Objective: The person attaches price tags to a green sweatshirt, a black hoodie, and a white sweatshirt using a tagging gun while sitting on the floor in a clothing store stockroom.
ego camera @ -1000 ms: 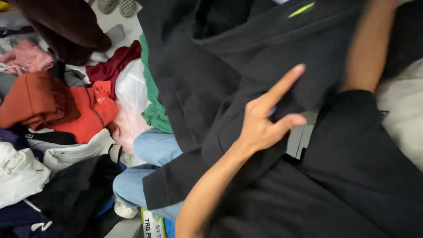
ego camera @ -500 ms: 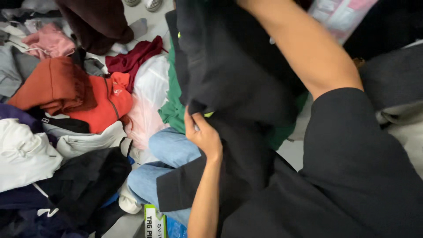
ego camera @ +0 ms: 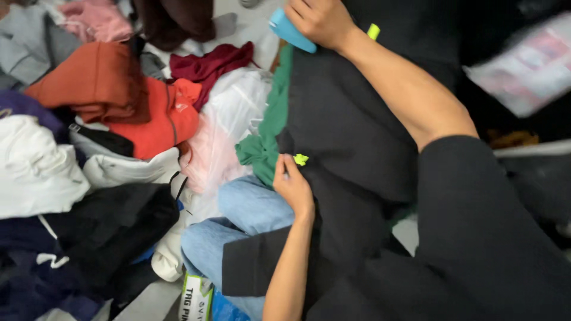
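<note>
1. Head view, centre of the frame: my left hand (ego camera: 292, 185) lies on the near edge of the black cotton garment (ego camera: 351, 137), fingers curled together and pinching the fabric just beside a small neon-yellow tag (ego camera: 301, 159).
2. Top centre: my right hand (ego camera: 321, 21) closes on the far end of the same garment, knuckles bent, with a light-blue piece (ego camera: 290, 31) at its fingers; I cannot tell whether it is held. A second neon-yellow tag (ego camera: 373, 31) sits by my wrist.
3. The garment stretches between both hands, from top centre down to the lower middle.
4. Under its left edge lies a green cloth (ego camera: 267, 137), touching it.
5. Left of that are a pale pink-white garment (ego camera: 223, 137), light-blue jeans (ego camera: 250, 208) and an orange-red zip sweater (ego camera: 160, 116).
</note>
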